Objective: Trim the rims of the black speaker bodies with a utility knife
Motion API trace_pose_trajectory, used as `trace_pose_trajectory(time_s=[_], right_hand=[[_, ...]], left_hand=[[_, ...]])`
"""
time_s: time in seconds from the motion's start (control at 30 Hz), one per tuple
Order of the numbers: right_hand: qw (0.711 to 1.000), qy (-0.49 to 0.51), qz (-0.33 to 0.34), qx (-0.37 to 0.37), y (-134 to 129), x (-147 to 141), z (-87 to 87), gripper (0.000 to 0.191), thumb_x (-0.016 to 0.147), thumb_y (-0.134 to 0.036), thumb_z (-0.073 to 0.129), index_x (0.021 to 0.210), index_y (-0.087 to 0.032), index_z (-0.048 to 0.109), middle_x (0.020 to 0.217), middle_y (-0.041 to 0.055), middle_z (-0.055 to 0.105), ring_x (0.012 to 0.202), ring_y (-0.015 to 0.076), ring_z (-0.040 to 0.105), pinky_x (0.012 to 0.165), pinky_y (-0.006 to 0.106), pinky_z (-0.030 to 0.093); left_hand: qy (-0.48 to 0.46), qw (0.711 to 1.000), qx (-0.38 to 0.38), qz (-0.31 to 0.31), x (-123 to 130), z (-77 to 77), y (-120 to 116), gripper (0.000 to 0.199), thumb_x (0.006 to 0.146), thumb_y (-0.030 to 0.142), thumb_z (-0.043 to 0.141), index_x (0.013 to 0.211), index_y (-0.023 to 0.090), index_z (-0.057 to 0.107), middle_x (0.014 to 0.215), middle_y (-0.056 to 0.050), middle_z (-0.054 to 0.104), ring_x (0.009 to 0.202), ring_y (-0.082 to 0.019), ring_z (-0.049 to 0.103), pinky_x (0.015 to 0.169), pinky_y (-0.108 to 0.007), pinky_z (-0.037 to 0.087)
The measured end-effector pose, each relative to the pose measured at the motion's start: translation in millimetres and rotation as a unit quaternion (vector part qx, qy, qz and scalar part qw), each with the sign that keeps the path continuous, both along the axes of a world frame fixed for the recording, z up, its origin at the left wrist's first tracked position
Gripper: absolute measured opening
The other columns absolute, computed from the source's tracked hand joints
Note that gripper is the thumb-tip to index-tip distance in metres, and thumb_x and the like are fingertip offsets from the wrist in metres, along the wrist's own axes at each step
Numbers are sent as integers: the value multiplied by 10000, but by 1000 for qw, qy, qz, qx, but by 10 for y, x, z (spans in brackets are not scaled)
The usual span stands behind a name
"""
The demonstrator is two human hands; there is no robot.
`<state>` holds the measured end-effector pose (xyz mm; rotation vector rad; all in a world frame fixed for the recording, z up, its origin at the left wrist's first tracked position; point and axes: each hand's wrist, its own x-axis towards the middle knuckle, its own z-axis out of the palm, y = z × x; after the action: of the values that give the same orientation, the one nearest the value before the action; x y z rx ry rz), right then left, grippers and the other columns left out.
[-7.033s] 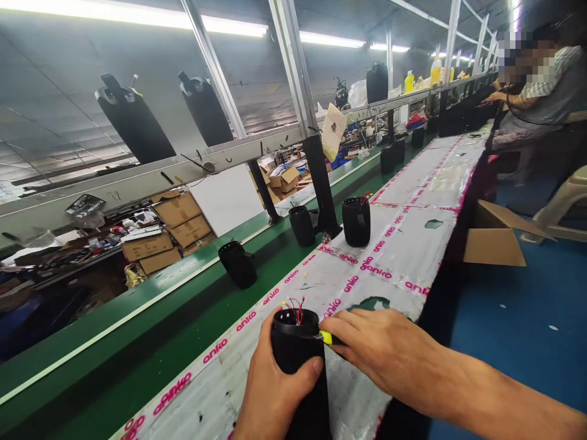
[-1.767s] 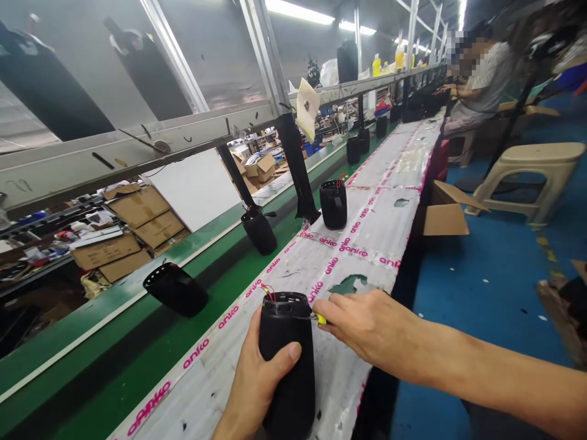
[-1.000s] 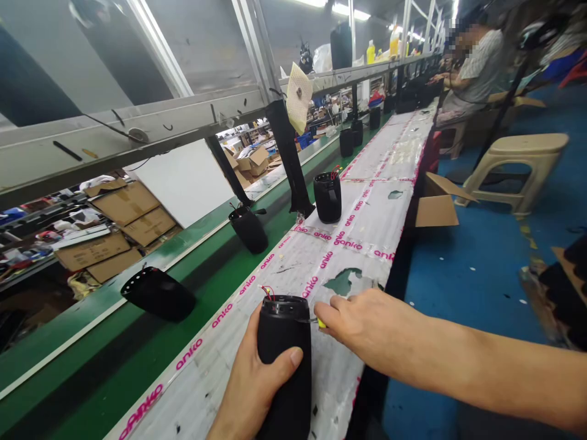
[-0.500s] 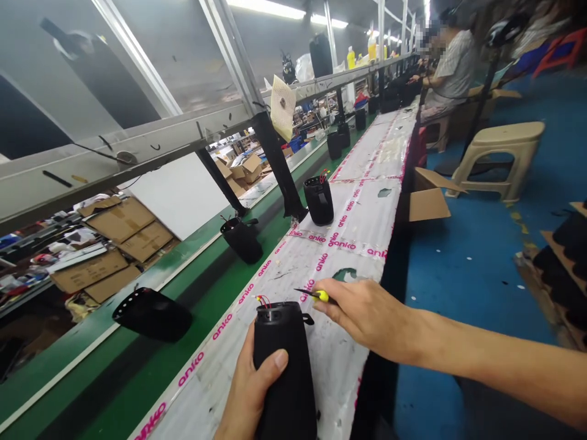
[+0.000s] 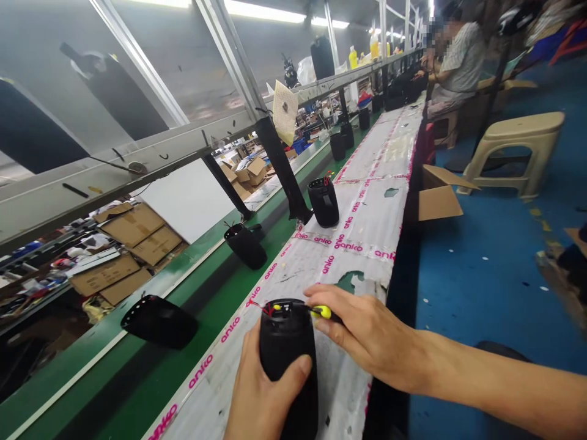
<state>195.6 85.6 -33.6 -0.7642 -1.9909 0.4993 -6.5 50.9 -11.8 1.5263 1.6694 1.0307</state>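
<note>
My left hand (image 5: 273, 382) is wrapped round a black cylindrical speaker housing (image 5: 291, 360), its thumb across the front. The housing stands nearly upright, its end with holes facing up, and thin red wires (image 5: 266, 308) stick out at the left of that end. In my right hand (image 5: 362, 330) is a slim, pointed black tool with a yellow grip (image 5: 322, 311). Its dark tip lies over the housing's top rim, against the black inside, so I cannot tell exactly what it touches. My right fingers are close beside the rim.
A green conveyor belt (image 5: 114, 391) on the left carries several black housings, one lying tilted (image 5: 160, 321). Another housing (image 5: 323, 201) stands ahead on the plastic-covered bench (image 5: 293, 263). A metal shelf frame (image 5: 192, 146) overhangs the belt. Beyond the open carton (image 5: 440, 201), a person (image 5: 458, 61) sits.
My right hand has brought the tool's tip down from beside the housing onto its top end. My left hand has turned the housing, so its top opening shows more. The camera view has shifted slightly.
</note>
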Motion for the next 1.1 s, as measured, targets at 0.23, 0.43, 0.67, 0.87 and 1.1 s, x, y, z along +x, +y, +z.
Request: trace_pose_trajectory(time_s=[0.23, 0.43, 0.67, 0.87, 1.1], right_hand=[[993, 51, 61, -91, 138, -154, -56, 167, 995, -330, 543, 1057, -191, 613, 943, 13, 665, 837, 152, 616, 768, 276, 480], [989, 13, 122, -86, 221, -125, -14, 219, 1021, -350, 498, 1127, -189, 601, 1030, 38, 678, 915, 167, 633, 823, 291, 488], [970, -189, -37, 146, 40, -54, 58, 150, 1043, -244, 420, 1132, -184, 524, 855, 13, 648, 686, 181, 628, 542, 315, 364], [926, -328, -70, 172, 35, -34, 41, 123, 1054, -279, 403, 1026, -219, 506, 749, -9, 603, 621, 199, 599, 488, 357, 217], [920, -336, -67, 189, 91, 12, 20, 70, 1029, -239, 470, 1060, -206, 523, 759, 0, 613, 626, 178, 597, 485, 340, 223]], left_hand=[[-35, 999, -18, 8, 28, -37, -19, 778, 648, 551, 786, 1290, 206, 513, 1276, -159, 607, 1163, -389, 589, 999, -547, 444], [-272, 958, -65, -70, -205, -109, 72, 1055, 597, 512, 839, 1487, 226, 350, 1491, -141, 505, 1335, -378, 501, 1143, -500, 345], [-143, 988, -3, -58, -208, -68, 85, 697, 705, 550, 756, 1285, 211, 572, 1273, -102, 668, 1206, -365, 591, 1077, -497, 387], [-123, 991, -14, -49, -192, -40, 94, 707, 704, 573, 746, 1282, 215, 553, 1262, -88, 676, 1170, -346, 612, 1033, -460, 410], [-98, 994, 0, -51, -164, -27, 88, 667, 709, 572, 738, 1264, 230, 596, 1278, -82, 669, 1215, -347, 590, 1075, -467, 383]])
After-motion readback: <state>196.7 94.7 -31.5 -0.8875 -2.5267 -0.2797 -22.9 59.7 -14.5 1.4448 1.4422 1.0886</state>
